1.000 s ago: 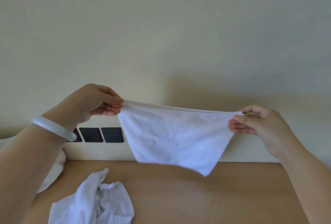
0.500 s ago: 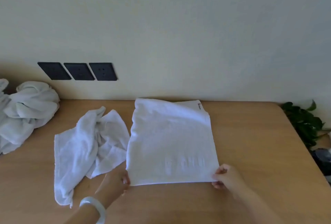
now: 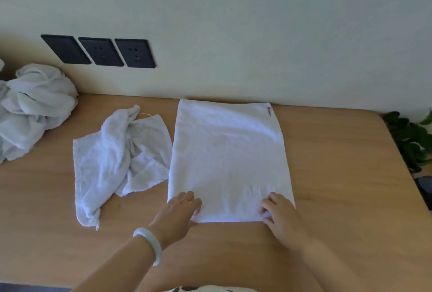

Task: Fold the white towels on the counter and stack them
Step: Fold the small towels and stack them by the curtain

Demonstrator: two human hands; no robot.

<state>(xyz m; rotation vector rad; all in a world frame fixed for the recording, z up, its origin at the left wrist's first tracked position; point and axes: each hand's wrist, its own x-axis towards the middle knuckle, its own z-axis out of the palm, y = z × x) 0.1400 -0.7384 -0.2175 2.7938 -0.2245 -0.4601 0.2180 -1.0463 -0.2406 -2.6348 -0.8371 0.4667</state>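
The flat towel is lying spread on the counter, its far edge close against the wall and its near edge under both hands.

- Left hand: the near-left corner is being covered by fingers lying almost straight on the cloth. It is being pressed, and no pinch can be made out.
- Right hand: the near-right corner is being gripped by curled fingers, with a bit of cloth showing between them.
- Step in hand, as judged: a fold is being set up from the near edge.

Notes for doing it well:
- Both near corners are best taken in a matching pinch, so the left grip is probably needing to be changed before anything is lifted.
- The edge should be carried away from the body level and taut, with both hands moving together, so that no slack is being dragged into the middle.
- The corners should be set down square on the far corners. The small tag at the far right is being offered as a mark.
- A shallow ridge is showing across the upper right. It is better smoothed out first, since a crease folded in would be making the stack lopsided.

The crumpled towel is lying just beside the left edge, barely apart from it, so the left elbow is best kept clear of it. The heap of towels is waiting well off to the far left, so much of the task is being judged as not yet done.
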